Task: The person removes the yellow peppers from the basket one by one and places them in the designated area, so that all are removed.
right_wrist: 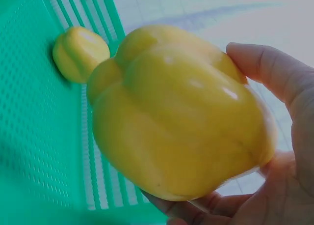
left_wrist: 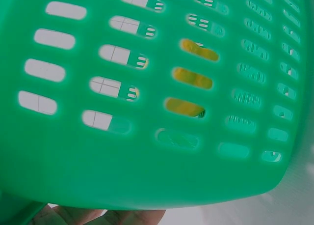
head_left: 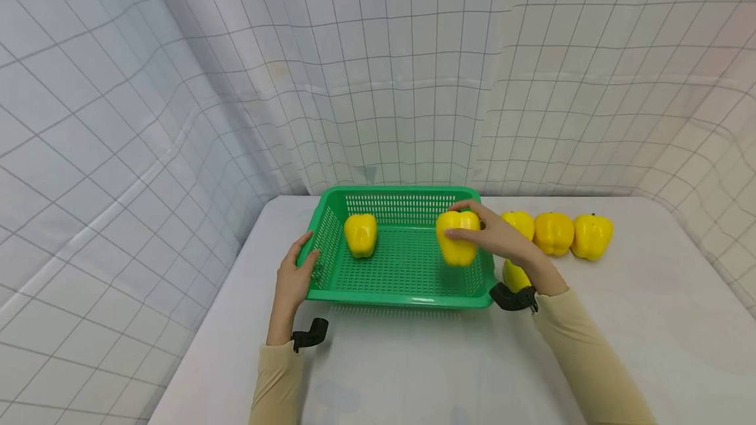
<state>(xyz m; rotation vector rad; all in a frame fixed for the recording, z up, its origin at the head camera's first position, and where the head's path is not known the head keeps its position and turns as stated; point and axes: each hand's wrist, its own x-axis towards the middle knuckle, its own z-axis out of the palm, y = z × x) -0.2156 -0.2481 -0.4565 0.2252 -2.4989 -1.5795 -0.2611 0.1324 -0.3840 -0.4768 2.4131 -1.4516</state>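
My right hand (head_left: 499, 235) holds a yellow bell pepper (head_left: 457, 241) over the right side of a green plastic basket (head_left: 401, 301). In the right wrist view the thumb lies along one side of this pepper (right_wrist: 181, 112) and the other fingers curl beneath it. My left hand (head_left: 293, 277) grips the basket's left rim; in the left wrist view its fingertips (left_wrist: 132, 216) show past the rim, the rest hidden behind the slotted wall (left_wrist: 147, 166). Another yellow bell pepper (head_left: 361, 235) sits inside the basket at the left.
Several more yellow bell peppers stand on the white table (head_left: 407, 372) to the right of the basket, among them one at the right end (head_left: 592, 236) and one nearer me (head_left: 516, 275), partly hidden by my right arm. A white gridded curtain (head_left: 401, 84) rises behind the table.
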